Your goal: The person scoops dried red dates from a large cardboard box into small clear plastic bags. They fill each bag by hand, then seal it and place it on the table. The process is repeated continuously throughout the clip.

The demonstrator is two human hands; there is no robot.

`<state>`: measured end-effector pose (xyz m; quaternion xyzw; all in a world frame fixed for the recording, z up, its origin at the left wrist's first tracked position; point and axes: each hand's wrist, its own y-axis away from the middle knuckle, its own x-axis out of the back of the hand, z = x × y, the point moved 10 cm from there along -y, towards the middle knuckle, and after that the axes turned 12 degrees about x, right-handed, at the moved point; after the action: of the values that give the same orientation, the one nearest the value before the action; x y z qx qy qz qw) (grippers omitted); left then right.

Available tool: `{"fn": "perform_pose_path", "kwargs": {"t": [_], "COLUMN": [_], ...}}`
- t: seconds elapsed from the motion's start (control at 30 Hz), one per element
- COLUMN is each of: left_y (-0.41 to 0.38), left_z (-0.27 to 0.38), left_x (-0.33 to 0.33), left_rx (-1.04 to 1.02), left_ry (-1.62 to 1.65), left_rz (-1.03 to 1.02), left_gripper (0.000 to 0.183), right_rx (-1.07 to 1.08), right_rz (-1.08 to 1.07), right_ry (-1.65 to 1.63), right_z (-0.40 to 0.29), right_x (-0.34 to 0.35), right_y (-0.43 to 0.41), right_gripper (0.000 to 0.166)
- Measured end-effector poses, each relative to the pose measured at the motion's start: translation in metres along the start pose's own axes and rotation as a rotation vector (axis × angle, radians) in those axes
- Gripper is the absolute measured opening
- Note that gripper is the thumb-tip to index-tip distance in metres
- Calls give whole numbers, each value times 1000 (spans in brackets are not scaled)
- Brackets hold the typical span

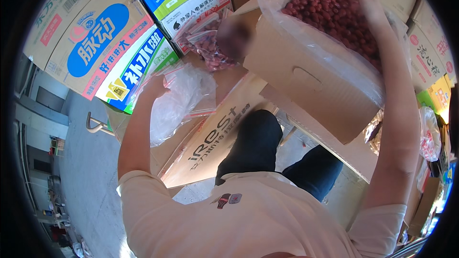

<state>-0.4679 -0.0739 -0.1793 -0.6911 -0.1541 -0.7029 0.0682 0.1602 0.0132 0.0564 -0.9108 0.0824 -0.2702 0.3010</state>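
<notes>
My left hand (156, 86) is at the upper left edge of a loose pile of clear zip bags (179, 96), its fingers curled on the plastic. Red strips run along the bag mouths. My right hand (362, 1), blurred, reaches over the far side of a cardboard carton (304, 75). Its fingers are at the red dates (322, 14) heaped inside, and their grip is not clear. A clear plastic liner (322, 61) folds over the carton's rim. Between the carton and the loose bags lie filled zip bags of dates (215, 50).
Stacked drink cartons (104, 39) wall off the left and back. More boxes (425, 50) stand at the right, near a plastic bag (429, 134) with red and white contents. Flattened printed cardboard (222, 132) slopes below the table, beside my knees (260, 132).
</notes>
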Motion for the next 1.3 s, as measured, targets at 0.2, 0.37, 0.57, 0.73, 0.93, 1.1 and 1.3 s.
{"fn": "perform_pose_path", "kwargs": {"t": [0.2, 0.37, 0.57, 0.73, 0.93, 1.1, 1.3], "left_y": [5, 8, -1, 57, 130, 122, 93], "left_z": [-24, -13, 33, 133, 293, 431, 513], "left_x": [-2, 49, 187, 356, 392, 338, 246], "left_rx": [11, -179, -144, -406, -618, -874, -983], "left_ry": [-8, -14, 216, 280, 831, 784, 598], "left_rz": [150, 92, 171, 1031, 1234, 729, 614], "left_gripper": [21, 11, 7, 12, 13, 19, 11], "right_rx": [11, 8, -1, -21, 20, 84, 197], "right_rz": [-30, -49, -21, -57, 136, 361, 345], "right_ry": [-22, -49, 27, -15, 0, 122, 474], "right_z": [0, 0, -7, -11, 0, -9, -40], "right_x": [-6, -8, -3, -13, 9, 35, 31], "right_y": [0, 2, 6, 9, 7, 13, 24], "right_gripper": [35, 33, 32, 33, 32, 65, 81]}}
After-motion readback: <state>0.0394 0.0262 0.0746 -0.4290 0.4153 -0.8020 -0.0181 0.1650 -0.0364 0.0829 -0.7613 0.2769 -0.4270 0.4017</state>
